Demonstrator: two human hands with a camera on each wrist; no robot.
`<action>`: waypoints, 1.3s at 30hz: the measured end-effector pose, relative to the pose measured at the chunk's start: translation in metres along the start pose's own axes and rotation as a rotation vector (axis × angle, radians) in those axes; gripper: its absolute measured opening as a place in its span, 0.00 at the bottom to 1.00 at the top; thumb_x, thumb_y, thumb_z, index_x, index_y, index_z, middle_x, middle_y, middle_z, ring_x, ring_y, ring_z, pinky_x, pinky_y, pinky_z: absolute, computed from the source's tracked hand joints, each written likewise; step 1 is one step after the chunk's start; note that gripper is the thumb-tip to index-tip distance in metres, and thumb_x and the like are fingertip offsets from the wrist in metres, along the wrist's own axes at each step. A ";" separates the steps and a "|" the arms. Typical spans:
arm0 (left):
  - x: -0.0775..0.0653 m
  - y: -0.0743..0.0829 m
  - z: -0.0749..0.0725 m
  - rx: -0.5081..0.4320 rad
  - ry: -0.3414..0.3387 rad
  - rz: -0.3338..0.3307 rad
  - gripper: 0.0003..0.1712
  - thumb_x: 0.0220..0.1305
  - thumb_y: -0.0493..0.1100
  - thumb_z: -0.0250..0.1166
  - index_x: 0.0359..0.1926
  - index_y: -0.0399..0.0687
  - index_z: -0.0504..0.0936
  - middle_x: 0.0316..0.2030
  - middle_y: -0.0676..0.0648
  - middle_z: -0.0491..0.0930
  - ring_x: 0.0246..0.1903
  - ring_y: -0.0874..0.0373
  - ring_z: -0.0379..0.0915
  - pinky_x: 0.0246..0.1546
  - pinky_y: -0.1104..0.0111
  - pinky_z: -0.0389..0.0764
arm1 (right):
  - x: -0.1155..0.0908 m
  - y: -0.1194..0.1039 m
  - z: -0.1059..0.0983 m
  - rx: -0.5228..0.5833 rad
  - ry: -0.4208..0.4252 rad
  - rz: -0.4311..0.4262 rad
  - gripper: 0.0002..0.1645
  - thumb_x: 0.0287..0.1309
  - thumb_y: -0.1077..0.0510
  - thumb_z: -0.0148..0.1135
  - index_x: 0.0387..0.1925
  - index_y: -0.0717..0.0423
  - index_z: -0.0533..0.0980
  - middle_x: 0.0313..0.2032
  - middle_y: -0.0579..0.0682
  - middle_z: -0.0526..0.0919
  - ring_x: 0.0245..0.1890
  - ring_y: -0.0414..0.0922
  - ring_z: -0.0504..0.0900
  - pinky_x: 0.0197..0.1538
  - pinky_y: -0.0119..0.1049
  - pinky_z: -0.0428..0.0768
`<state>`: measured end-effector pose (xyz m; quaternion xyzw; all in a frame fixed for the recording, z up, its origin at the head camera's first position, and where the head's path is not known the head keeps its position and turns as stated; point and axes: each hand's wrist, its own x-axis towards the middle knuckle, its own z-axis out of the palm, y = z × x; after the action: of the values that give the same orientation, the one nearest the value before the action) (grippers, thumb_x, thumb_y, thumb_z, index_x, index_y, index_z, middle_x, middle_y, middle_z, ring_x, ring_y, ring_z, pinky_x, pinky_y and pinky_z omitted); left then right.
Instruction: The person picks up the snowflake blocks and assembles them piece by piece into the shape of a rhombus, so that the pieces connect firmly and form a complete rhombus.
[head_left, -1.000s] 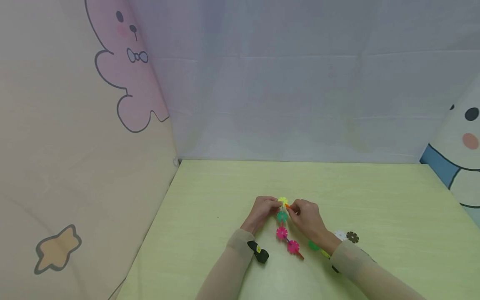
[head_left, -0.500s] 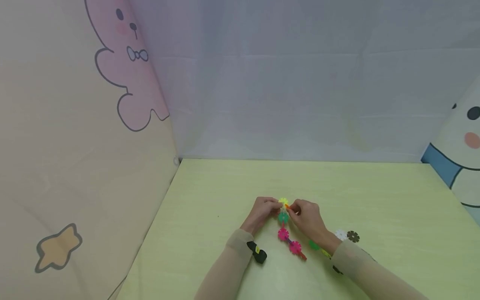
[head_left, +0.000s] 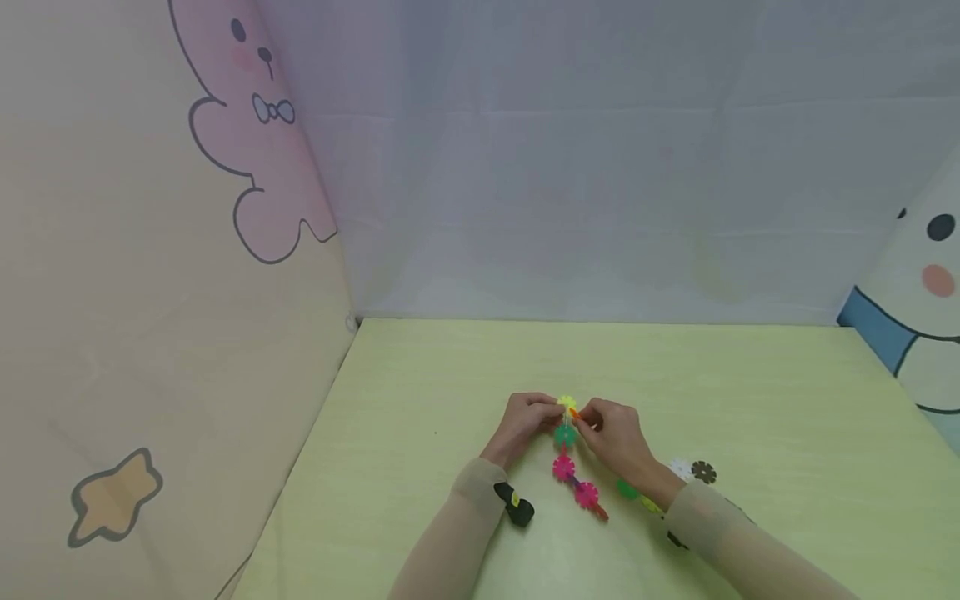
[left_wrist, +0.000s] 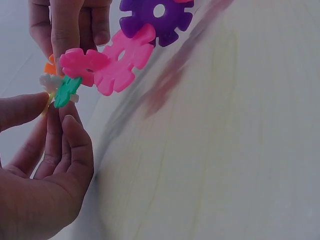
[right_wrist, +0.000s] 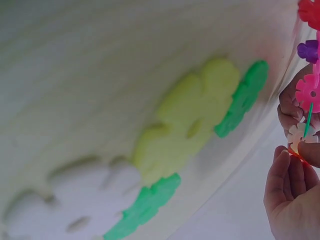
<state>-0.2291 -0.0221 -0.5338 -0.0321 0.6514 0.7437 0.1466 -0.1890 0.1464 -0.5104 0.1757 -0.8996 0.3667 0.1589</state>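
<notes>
Head view: left hand (head_left: 527, 418) pinches a yellow snowflake disc (head_left: 567, 402), right hand (head_left: 618, 428) an orange disc (head_left: 574, 413) at its five o'clock.

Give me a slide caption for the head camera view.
Left hand pinches a yellow disc, right hand an orange piece, at the end of a colorful disc chain.

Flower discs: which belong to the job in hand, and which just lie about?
In use:
yellow disc, in the left hand
orange disc, in the right hand
pale disc
teal disc
pink discs
purple disc
red disc

Lying about, perhaps spares:
white disc
brown disc
green discs
lime disc
</notes>
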 end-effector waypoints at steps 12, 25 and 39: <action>0.004 0.001 0.000 0.006 0.022 0.005 0.07 0.54 0.35 0.70 0.34 0.34 0.85 0.26 0.42 0.82 0.24 0.58 0.78 0.31 0.66 0.80 | -0.002 -0.002 -0.004 0.025 -0.033 0.026 0.07 0.48 0.65 0.73 0.27 0.57 0.80 0.25 0.44 0.83 0.24 0.39 0.81 0.31 0.36 0.80; 0.004 0.005 0.000 -0.002 0.044 -0.020 0.08 0.54 0.34 0.69 0.35 0.32 0.83 0.26 0.42 0.83 0.24 0.57 0.79 0.31 0.65 0.80 | -0.003 0.018 -0.036 0.039 -0.128 0.079 0.12 0.50 0.65 0.72 0.37 0.64 0.80 0.31 0.51 0.85 0.29 0.45 0.83 0.34 0.40 0.81; 0.003 0.004 -0.003 -0.016 0.029 -0.018 0.08 0.54 0.33 0.69 0.35 0.32 0.83 0.25 0.41 0.82 0.25 0.57 0.79 0.31 0.66 0.80 | -0.021 0.041 -0.087 -0.093 -0.375 0.152 0.18 0.51 0.61 0.70 0.44 0.65 0.79 0.42 0.56 0.82 0.43 0.56 0.79 0.44 0.52 0.77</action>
<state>-0.2338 -0.0249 -0.5312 -0.0500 0.6471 0.7470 0.1438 -0.1747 0.2404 -0.4843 0.1649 -0.9401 0.2965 -0.0317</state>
